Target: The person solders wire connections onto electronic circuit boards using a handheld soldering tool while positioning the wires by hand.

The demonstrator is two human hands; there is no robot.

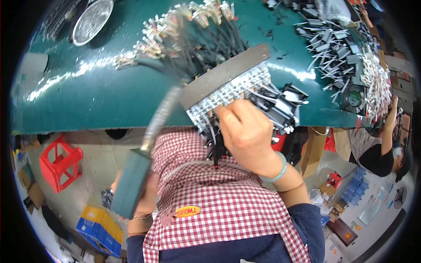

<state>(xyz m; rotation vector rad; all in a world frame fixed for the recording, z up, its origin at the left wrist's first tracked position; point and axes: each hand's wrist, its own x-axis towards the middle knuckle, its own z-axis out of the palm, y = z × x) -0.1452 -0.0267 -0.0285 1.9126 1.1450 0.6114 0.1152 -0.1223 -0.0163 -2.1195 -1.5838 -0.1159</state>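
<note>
A long dark bar-shaped fixture lies slanted at the table's near edge, with a row of white connectors along its near side. My right hand is at that row, fingers curled and pressed together; whatever they pinch is hidden. Grey and white wired parts lie just beyond its knuckles. My left hand is wrapped round the dark green, box-like handle of a tool. The tool's silvery shaft is blurred and points up toward the fixture's left end. Black wires hang below the row.
A bundle of black wires with white ends fans out behind the fixture. Heaps of grey parts and white connectors lie at right. A round dish sits far left. A red stool and blue-yellow crates stand below; another person works at right.
</note>
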